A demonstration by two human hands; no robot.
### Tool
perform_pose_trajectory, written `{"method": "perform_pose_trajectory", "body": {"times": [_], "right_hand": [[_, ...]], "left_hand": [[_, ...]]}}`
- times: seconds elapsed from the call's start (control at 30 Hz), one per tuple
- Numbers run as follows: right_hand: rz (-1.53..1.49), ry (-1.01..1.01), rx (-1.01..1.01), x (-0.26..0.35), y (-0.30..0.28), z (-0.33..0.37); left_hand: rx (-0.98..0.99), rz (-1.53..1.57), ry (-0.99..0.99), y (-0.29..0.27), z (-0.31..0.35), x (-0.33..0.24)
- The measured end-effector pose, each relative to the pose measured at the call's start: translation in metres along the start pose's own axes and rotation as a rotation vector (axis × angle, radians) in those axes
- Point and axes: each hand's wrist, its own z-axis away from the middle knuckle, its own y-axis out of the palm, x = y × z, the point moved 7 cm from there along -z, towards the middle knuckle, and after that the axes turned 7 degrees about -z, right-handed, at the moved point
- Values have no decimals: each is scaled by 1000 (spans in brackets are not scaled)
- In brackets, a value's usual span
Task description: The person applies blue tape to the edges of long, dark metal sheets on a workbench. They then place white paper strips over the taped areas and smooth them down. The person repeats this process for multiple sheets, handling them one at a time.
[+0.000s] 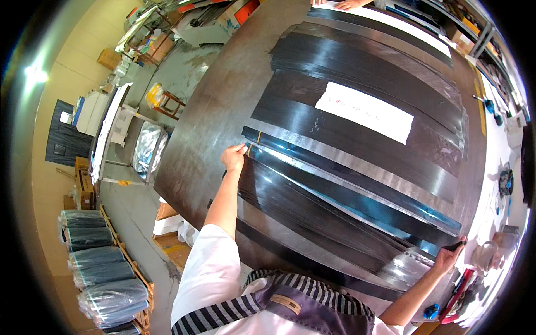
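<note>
My left hand [234, 158] is closed in a pinch at the left end of a long, thin, glossy black strip [335, 195]. At the strip's far right end, the fingers of my right hand [448, 257] are closed round a dark edge or corner. Both arms are spread wide across the work table [206, 111]. Just beyond lies another narrow dark strip [357, 176] with an orange mark near its left end. Nearer to me, a fanned pile of black sheets [301, 204] rests on the table, partly under the strip.
A white paper with handwriting [365, 111] lies on stacked black sheets [391, 84]. At the far edge, another person's hand [350, 4] touches a white strip. Plastic-wrapped rolls [106, 268] stand on a pallet at left. A wooden stool [166, 101] stands beyond; shelving [474, 33] is at far right.
</note>
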Motion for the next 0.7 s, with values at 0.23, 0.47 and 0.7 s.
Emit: {"method": "perform_pose_trajectory", "body": {"times": [0.23,0.47,0.7], "right_hand": [[517,15,-155,70,-148,-51],[2028,-653,-777,97,-90,-24],[1567,-527,1478,-300,173,228]], "left_hand": [[-91,78,75,22,-12,-10],[-134,113,108,12,-9,1],[-167,184,252,16,-3,-6]]}}
